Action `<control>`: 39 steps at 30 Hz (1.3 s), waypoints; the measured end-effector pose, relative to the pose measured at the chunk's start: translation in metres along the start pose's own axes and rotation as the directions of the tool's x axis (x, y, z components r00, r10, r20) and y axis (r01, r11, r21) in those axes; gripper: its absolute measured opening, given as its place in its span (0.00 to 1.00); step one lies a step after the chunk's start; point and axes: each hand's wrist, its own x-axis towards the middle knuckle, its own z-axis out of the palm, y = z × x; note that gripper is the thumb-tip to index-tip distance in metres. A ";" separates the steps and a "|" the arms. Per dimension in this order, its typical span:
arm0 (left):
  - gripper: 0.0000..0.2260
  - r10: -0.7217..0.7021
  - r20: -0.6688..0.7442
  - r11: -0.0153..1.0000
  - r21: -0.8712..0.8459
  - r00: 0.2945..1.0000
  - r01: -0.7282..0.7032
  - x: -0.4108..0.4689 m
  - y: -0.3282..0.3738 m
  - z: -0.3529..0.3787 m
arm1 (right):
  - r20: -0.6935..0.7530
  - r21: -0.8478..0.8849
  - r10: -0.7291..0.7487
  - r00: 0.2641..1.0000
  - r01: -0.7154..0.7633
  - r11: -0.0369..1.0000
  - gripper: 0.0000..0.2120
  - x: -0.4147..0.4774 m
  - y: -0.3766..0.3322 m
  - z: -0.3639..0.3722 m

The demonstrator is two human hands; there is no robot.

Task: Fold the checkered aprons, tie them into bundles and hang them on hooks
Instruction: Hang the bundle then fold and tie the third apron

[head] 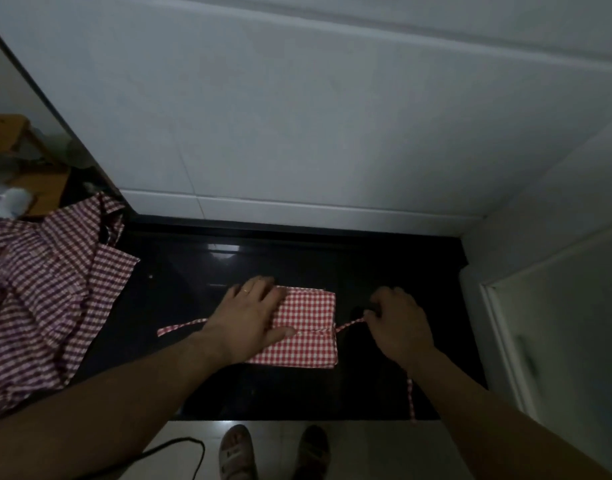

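At frame centre, the folded apron (pixel 306 327) lies on the black counter (pixel 200 271). The left hand (pixel 247 320) presses flat on its left part, fingers spread. Just right, the right hand (pixel 398 323) curls shut, pinching the apron's tie strap (pixel 349 325). Unfolded aprons (pixel 45 289) heap at left.

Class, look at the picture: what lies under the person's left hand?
The left hand presses flat on the folded checkered apron, which lies on the black counter. The apron's left part is hidden beneath it.
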 end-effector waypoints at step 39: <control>0.27 0.220 0.024 0.916 0.339 0.975 -0.215 -0.002 0.025 0.004 | 0.162 -0.100 -0.607 0.778 0.625 0.774 0.31 -0.015 -0.032 0.027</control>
